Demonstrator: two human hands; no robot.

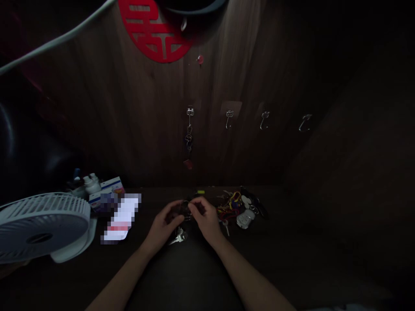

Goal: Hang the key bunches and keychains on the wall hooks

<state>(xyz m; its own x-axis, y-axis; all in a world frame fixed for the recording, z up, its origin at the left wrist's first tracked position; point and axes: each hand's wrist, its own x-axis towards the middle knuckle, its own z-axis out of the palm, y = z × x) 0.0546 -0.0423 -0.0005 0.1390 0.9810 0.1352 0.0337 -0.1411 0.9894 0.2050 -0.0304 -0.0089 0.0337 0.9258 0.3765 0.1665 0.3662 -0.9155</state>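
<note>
Both hands meet over the dark tabletop around a bunch of keys. My left hand (166,223) is closed, with its thumb and fingers pinching the key ring (186,203) from the left. From the right, my right hand (206,215) pinches the same ring near its top. Silver keys (179,236) hang or lie just below the left fingers; I cannot tell which. Beside the right hand is a pile with a silver key fob (245,219), a single key (226,227) and red and yellow cords (234,201). Dim light hides the fine detail between the fingertips.
A white fan (42,224) stands at the left, near a blurred white packet (122,218), boxes (112,188) and white bottles (92,183). Wall hooks (229,119) line the wooden back panel; keys (188,139) hang from the leftmost. Above is a red cut-out ornament (152,41).
</note>
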